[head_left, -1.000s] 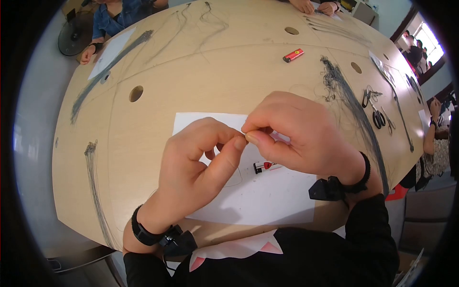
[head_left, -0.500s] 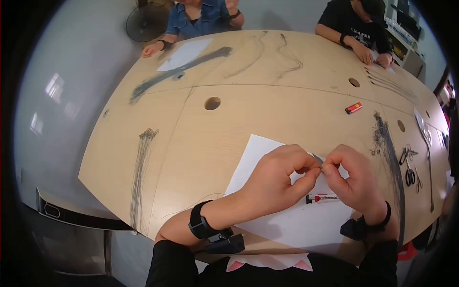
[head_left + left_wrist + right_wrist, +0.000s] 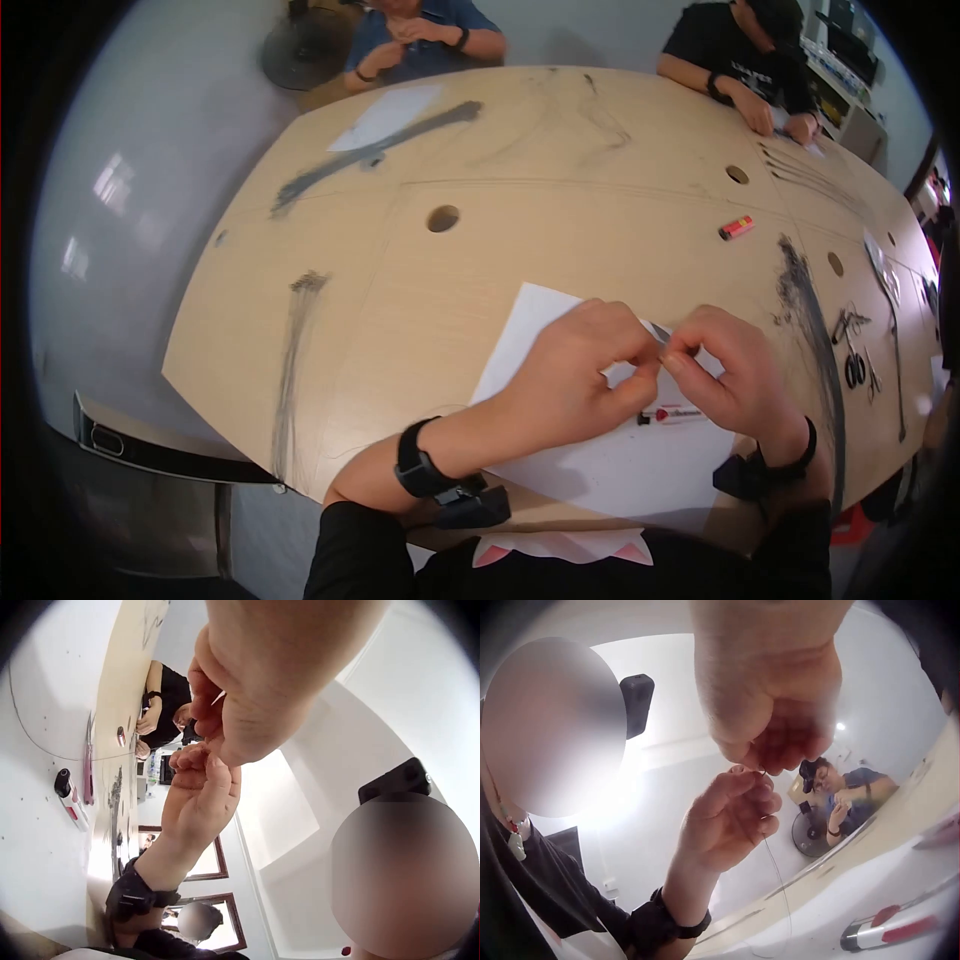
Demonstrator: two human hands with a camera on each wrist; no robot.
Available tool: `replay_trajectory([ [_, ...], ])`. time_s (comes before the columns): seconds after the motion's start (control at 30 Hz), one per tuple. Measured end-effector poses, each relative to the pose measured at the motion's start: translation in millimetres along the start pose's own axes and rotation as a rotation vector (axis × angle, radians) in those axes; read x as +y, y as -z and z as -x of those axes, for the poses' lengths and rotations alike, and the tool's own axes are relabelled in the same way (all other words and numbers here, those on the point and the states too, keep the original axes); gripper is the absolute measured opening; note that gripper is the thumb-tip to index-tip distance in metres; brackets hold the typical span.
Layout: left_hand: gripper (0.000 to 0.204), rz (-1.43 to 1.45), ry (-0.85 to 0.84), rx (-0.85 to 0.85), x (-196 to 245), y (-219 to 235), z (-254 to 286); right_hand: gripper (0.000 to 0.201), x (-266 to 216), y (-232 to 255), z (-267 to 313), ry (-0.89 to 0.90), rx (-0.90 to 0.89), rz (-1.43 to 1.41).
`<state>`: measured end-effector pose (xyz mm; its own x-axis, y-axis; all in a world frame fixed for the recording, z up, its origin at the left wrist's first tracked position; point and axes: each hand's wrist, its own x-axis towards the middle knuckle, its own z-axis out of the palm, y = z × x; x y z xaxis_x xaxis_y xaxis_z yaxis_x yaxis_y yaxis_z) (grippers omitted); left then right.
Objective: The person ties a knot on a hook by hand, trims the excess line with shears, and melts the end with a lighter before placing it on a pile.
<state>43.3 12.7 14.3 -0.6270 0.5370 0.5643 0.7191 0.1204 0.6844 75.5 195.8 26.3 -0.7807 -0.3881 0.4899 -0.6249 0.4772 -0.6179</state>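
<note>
Over a sheet of white paper (image 3: pixel 590 490), my left hand (image 3: pixel 585 370) and right hand (image 3: pixel 725 375) meet fingertip to fingertip. Each pinches with thumb and index finger at the same spot on a thin dark strand (image 3: pixel 784 889). From the left hand the strand hangs in a long loop toward the paper; the pinched part is mostly hidden by the fingertips. Below the hands lies a small white and red tube (image 3: pixel 71 799) with a black end. Beside it in the left wrist view is a slim pink tool (image 3: pixel 88 769) with a pointed metal tip.
A red lighter (image 3: pixel 736 228) lies beyond the paper. To the right are a long bundle of dark strands (image 3: pixel 825 360) and black-handled scissors (image 3: pixel 855 370). Another strand bundle (image 3: pixel 292 370) lies at left. The table has round holes (image 3: pixel 443 219). Two people sit across.
The head view has swung left and up since a second ago, so my hands appear lower right. They stay together, fingertips shifting slightly. One person across has brought both hands together.
</note>
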Motion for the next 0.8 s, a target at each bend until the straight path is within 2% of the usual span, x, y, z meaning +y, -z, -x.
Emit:
replay_trajectory([
  [0.03,0.007,0.0,0.038,-0.019,1,2,0,0.005,1,-1,1,-0.039,-0.003,0.012],
  [0.1,0.007,0.016,0.07,-0.052,-1,2,0,0.006,2,-4,1,-0.073,0.106,-0.057],
  [0.23,0.004,0.085,0.141,-0.045,-8,5,-4,0.007,14,15,-2,-0.251,0.082,-0.085],
  [0.3,0.003,0.278,0.396,0.102,-14,7,-5,0.012,31,16,-1,-0.375,-0.136,0.216],
  [0.33,0.003,0.28,0.394,0.102,-15,8,-5,0.012,39,13,2,-0.376,-0.135,0.218],
  [0.4,0.004,0.321,0.39,0.107,-17,10,-7,0.019,50,10,9,-0.447,-0.347,0.576],
  [0.43,0.004,0.321,0.394,0.105,-16,11,-8,0.019,52,8,10,-0.449,-0.349,0.572],
  [0.5,0.002,0.402,0.441,0.093,-13,12,-8,0.021,54,5,12,-0.51,-0.485,0.518],
  [0.6,0.002,0.393,0.448,0.08,-13,11,-7,0.02,59,-1,17,-0.429,-0.408,0.487],
  [0.73,0.004,0.463,0.442,0.086,-14,8,-6,0.018,60,-3,16,-0.469,-0.427,0.489],
  [0.8,0.004,0.359,0.391,0.094,-14,8,-6,0.017,59,-2,14,-0.459,-0.447,0.474],
])
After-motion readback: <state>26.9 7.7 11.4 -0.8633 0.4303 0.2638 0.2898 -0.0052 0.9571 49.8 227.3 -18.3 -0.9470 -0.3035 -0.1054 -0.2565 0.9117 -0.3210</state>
